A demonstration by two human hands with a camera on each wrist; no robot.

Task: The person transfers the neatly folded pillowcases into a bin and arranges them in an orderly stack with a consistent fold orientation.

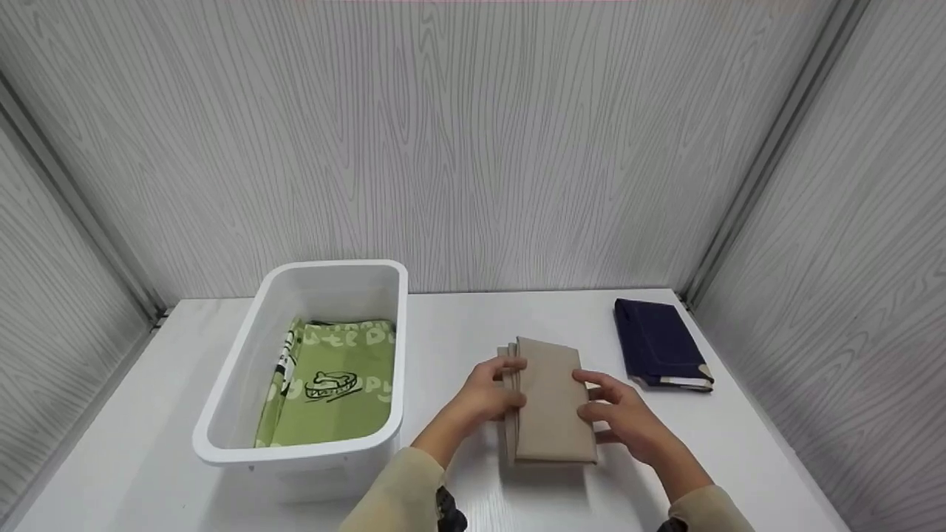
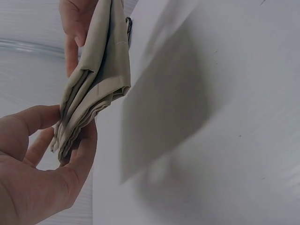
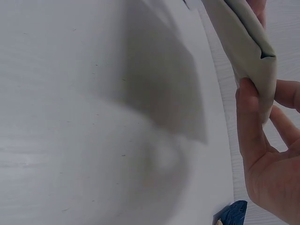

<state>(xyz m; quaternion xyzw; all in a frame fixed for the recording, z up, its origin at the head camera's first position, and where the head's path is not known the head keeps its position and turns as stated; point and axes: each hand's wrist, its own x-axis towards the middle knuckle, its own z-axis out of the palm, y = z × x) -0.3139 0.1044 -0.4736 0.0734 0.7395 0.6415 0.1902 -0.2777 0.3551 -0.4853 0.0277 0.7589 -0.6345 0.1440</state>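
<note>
A folded beige cloth (image 1: 553,406), several layers thick, is held between my two hands above the white table. On its left edge, my left hand (image 1: 489,390) pinches the layers between thumb and fingers. My right hand (image 1: 619,411) grips the opposite edge the same way. Seen from the left wrist, the stacked folds of the beige cloth (image 2: 105,70) fan slightly apart, and its shadow falls on the table apart from it. From the right wrist, the cloth (image 3: 248,51) shows a smooth rounded fold, with the right fingers on both its faces.
A white plastic bin (image 1: 403,347) stands on the left of the table (image 1: 473,318), with a folded green printed cloth (image 1: 340,406) inside. A folded dark blue cloth (image 1: 658,336) lies at the right edge. Grey wood-grain panels (image 1: 473,148) enclose the back and sides.
</note>
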